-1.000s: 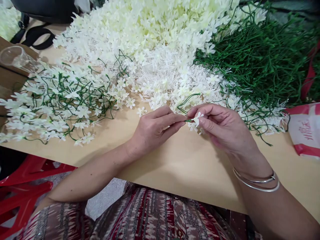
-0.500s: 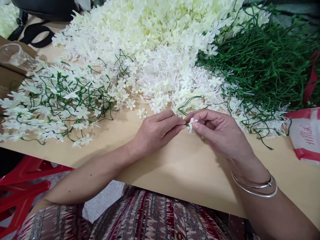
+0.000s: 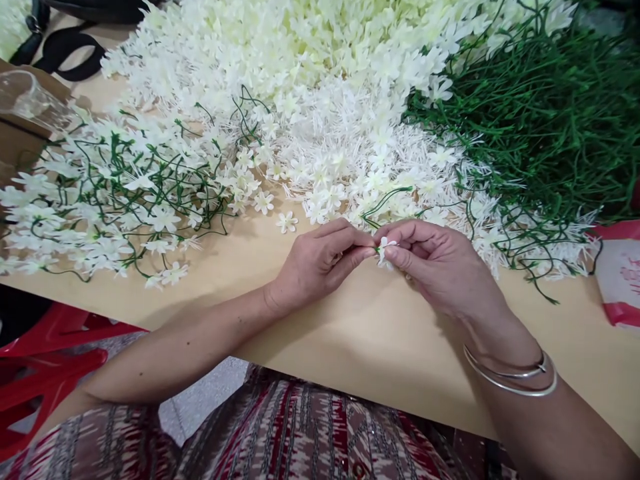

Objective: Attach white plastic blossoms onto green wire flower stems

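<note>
My left hand (image 3: 320, 261) and my right hand (image 3: 440, 267) meet fingertip to fingertip above the tan table (image 3: 380, 333). Between them sits a small white plastic flower (image 3: 386, 249) on a thin green stem (image 3: 385, 202) that curves up behind the hands. My left thumb and forefinger pinch the stem end. My right thumb and forefinger are closed on the flower. Two silver bangles (image 3: 515, 373) circle my right wrist.
A big heap of loose cream and white flowers (image 3: 320, 80) fills the back of the table. Bare green stems (image 3: 540, 127) are piled at the right. Stems with flowers on them (image 3: 115, 193) lie at the left. A clear cup (image 3: 25, 100), a red-and-white bag (image 3: 620, 280) and a red stool (image 3: 45, 373) surround.
My right fingers have pushed the flower toward my left fingertips, so the hands now touch. The view has tilted slightly downward.
</note>
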### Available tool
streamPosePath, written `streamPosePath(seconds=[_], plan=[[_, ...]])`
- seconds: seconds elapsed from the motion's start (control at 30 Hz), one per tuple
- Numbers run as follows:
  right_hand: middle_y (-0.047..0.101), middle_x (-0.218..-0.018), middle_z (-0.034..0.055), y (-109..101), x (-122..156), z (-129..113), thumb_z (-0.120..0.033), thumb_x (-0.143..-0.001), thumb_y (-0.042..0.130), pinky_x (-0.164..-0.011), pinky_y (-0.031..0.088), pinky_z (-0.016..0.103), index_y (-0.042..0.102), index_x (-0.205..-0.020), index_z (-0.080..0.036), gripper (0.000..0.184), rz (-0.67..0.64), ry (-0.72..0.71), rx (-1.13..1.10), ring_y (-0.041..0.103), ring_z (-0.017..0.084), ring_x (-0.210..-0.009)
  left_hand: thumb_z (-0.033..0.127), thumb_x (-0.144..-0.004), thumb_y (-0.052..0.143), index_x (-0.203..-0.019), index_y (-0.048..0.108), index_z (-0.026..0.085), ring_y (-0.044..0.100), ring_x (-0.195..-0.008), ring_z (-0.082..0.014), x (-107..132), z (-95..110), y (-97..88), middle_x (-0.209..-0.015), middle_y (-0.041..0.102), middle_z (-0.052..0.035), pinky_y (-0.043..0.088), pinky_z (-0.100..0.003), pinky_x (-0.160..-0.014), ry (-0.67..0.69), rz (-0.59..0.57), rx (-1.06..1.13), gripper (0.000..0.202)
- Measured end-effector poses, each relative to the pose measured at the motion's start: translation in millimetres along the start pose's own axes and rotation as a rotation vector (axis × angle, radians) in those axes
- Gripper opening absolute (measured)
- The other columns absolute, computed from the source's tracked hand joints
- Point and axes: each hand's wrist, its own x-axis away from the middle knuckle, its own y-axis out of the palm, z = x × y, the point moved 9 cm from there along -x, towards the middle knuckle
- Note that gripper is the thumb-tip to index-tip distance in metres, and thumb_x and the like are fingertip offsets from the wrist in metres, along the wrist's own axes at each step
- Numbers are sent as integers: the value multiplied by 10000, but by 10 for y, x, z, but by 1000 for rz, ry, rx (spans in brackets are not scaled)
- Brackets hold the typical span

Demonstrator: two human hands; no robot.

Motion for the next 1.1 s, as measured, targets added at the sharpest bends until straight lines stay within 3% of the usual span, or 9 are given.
streamPosePath(seconds=[0.23,0.53,0.7,1.1], plan=[[739,-847,28,-26,-4,78,-474,-747,896,-711,517,349,747,-789,-260,264,-22,95,68,620,186,-758,243,-1027,658,-1016,729,126,697,-757,-114,0,18,16,-841,717,-40,569,-206,-688,0,-19,7,138],[726,-807,9,36,29,90,-435,-751,910,-710,497,312,745,-720,-264,239,-173,191,-31,625,162,-755,237,-1019,669,-1002,725,140,721,-782,-113,17,57,78,-873,746,-47,585,-199,-696,12,-73,76,113],[735,-813,0,21,41,102,-428,-766,903,-697,491,292,757,-755,-257,226,-133,202,-36,619,144,-739,247,-1022,663,-999,731,135,722,-785,-121,17,40,63,-873,747,-59,584,-204,-706,2,-67,78,133],[708,-744,5,35,27,76,-575,-726,905,-621,515,311,739,-744,-273,346,-125,230,25,609,156,-670,261,-1042,633,-971,725,143,705,-753,-111,8,38,82,-855,738,-45,560,-200,-667,-8,-85,60,165]])
